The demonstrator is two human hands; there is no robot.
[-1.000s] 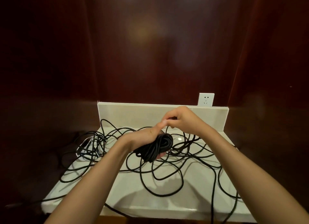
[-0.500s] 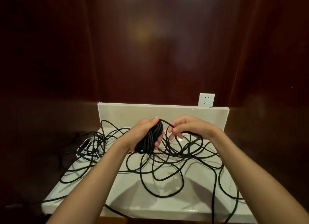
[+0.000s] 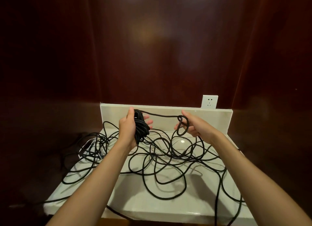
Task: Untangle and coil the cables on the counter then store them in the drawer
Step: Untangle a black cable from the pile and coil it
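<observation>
A long black cable point(image 3: 162, 160) lies in tangled loops across the white counter point(image 3: 168, 207). My left hand point(image 3: 130, 126) is raised above the counter's back and grips a thick coiled bundle of the cable point(image 3: 141, 126). One strand runs from the top of that coil across to my right hand point(image 3: 194, 124), which holds a small loop of the cable point(image 3: 183, 126) in its curled fingers. The two hands are held apart at the same height, in front of the white backsplash point(image 3: 211, 118). No drawer is in view.
A white wall socket point(image 3: 209, 101) sits above the backsplash at the right. More dark cables point(image 3: 94, 146) are bunched at the counter's left edge, and some hang over the front and right edges. Dark red wood panels surround the counter.
Both hands have risen and moved apart, left hand to the left, right hand to the right. A strand is now stretched between the coil and the loop in my right hand.
</observation>
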